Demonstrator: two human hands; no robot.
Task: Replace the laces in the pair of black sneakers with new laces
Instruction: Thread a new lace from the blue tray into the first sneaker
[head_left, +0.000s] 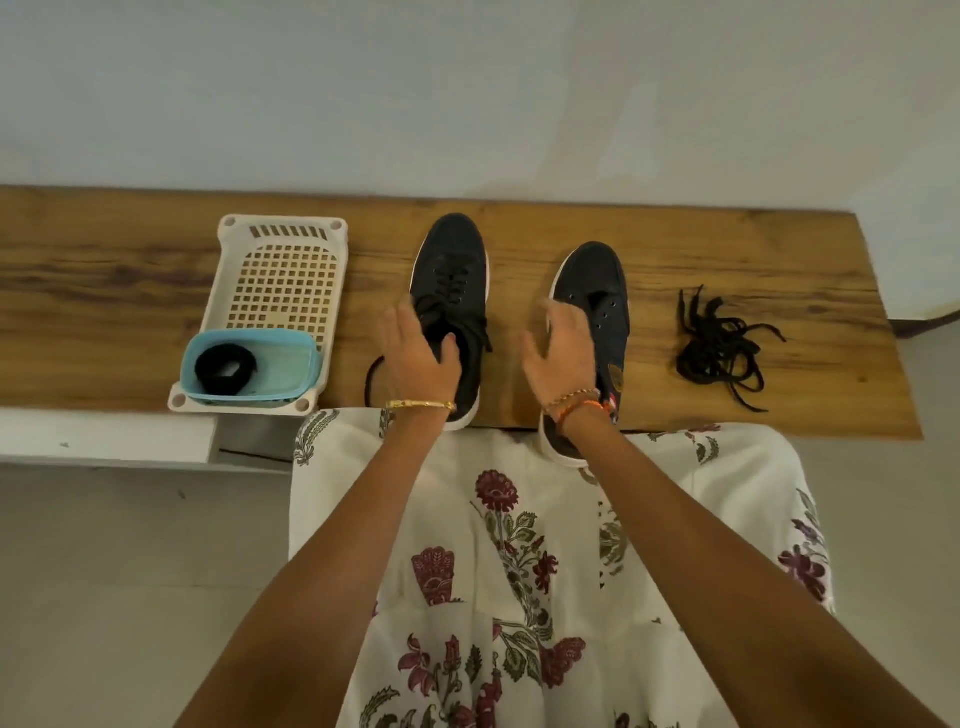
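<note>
Two black sneakers with white soles stand toes-away on the wooden tabletop (130, 291). The left sneaker (454, 265) is laced, its laces loose, and one lace end (371, 379) loops onto the table. My left hand (418, 358) grips its collar, thumb inside the opening and fingers down the outer side. The right sneaker (597, 291) shows bare eyelets, and its heel hangs over the table's near edge. My right hand (558, 351) is at that sneaker's left side with fingers spread and slightly blurred. A tangled pile of black laces (719, 345) lies to the right.
At the left, a white perforated basket (283, 270) holds a light blue tub (291, 364) containing a coiled black lace (226, 369). A wall runs behind the table. My lap, in white floral fabric (519, 545), is against the near edge.
</note>
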